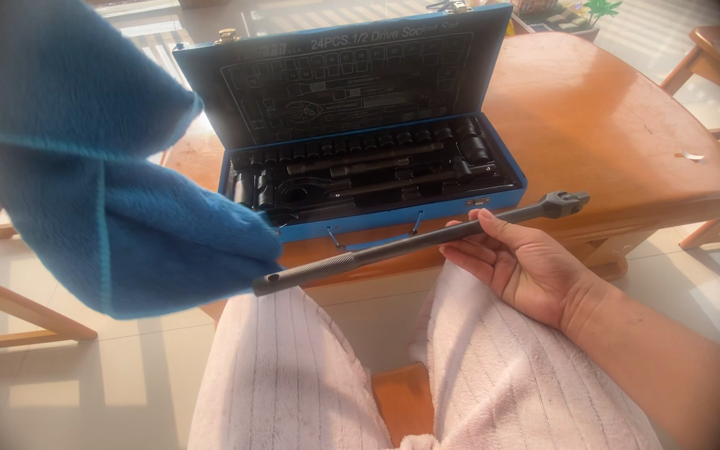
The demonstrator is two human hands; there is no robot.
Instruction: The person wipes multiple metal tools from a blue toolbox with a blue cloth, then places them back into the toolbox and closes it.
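My right hand [520, 265] lies palm up over my lap and holds a long dark steel breaker bar [402, 246] near its jointed head end; the knurled handle end points left. A large blue fleece cloth [93, 167] fills the left of the view, close to the camera, its lower corner almost touching the bar's handle end. My left hand is hidden behind the cloth, which it seems to hold up. Behind the bar, an open blue metal socket case [493, 200] sits on the wooden table [618, 133], with several dark sockets and bars inside.
The case lid [343, 75] stands upright with a printed diagram inside. My knees in white striped fabric [293, 375] are below. Wooden chair parts stand at the left [18, 308] and far right [710, 50] on a pale tiled floor.
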